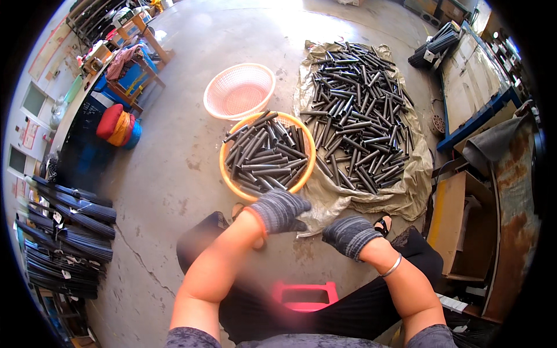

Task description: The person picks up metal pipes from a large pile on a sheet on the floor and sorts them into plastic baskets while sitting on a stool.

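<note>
My left hand (278, 210), in a grey striped glove, is open just in front of an orange basket (310, 168). Its fingers point right with the thumb apart, and no object shows in it. Short dark metal tubes (267, 152) fill that basket in a loose heap. My right hand (351, 236), gloved alike, is closed over the floor near my right foot; its palm side is hidden and nothing sticks out of it. Beyond it, many more tubes (360, 116) lie jumbled on a beige woven sheet (406, 200).
A pale pink basket (239, 87) stands behind the orange one. Between my legs is a red plastic stool (307, 287). To the right are a cardboard box (449, 214) and a blue-framed metal stand (473, 81). Bundles of dark rods (69, 232) are stacked at the left.
</note>
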